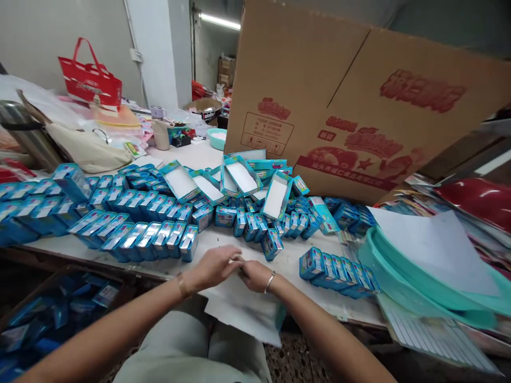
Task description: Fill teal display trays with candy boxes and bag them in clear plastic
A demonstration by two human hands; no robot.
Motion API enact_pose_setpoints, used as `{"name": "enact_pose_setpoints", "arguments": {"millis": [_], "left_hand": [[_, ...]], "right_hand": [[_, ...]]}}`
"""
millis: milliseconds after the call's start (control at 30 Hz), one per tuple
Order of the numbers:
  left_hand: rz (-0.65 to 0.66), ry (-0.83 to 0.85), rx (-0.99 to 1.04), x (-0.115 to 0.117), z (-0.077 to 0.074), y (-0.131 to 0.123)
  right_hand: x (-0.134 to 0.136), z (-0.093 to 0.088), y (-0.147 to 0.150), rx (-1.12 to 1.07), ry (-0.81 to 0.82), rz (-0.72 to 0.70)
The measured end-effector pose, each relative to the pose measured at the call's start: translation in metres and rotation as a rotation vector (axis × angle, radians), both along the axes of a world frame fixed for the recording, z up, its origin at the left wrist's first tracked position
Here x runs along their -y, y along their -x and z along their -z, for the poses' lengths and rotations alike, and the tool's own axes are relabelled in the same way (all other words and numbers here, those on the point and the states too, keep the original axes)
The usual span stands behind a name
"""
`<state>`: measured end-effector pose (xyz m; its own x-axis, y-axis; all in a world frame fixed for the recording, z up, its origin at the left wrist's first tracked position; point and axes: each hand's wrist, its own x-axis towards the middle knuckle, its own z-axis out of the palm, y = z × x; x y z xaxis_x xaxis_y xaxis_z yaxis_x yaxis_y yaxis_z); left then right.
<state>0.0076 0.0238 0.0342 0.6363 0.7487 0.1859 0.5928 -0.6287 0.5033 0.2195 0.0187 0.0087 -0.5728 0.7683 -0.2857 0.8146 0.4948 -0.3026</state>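
Observation:
In front of my lap, a white card sheet with a blue edge (pixel 247 308) hangs over the table's front edge, blurred by motion. My right hand (pixel 255 275) is closed at its upper end. Close against it, my left hand (pixel 217 267) has its fingers pinched together; what lies between them is hidden. Beyond my hands stand rows of small blue printed boxes (pixel 146 239). Open blue trays with white insides (pixel 242 176) are piled on top of the boxes at the back. A short row of blue boxes (pixel 337 274) stands to the right of my right hand.
A large brown carton (pixel 311 69) rises behind the trays. Turquoise basins (pixel 399 271) with a white sheet on them stand at right. Below the table on the left, a carton holds loose blue pieces (pixel 59 314). A metal flask (pixel 32 133) and cloth bag (pixel 83 141) lie at left.

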Motion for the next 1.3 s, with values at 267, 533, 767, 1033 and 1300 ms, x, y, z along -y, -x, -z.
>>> {"name": "enact_pose_setpoints", "arguments": {"millis": [267,533,767,1033,1300], "left_hand": [[-0.422,0.473,0.912,0.045,0.058,-0.017],[-0.246,0.526,0.572,-0.009,0.071,-0.011],[-0.271,0.576,0.875,-0.006,0.085,-0.006],[-0.217,0.609,0.725,0.006,0.082,0.0],[-0.137,0.752,0.721,-0.002,0.081,-0.002]], "right_hand": [[0.011,0.021,-0.005,-0.728,0.077,0.543],[-0.004,0.056,0.032,-0.742,-0.099,0.853],[-0.025,0.061,0.039,-0.699,-0.137,0.89],[-0.025,0.025,-0.001,-0.444,0.068,0.387],[-0.034,-0.012,0.016,-0.048,0.084,0.16]]}}
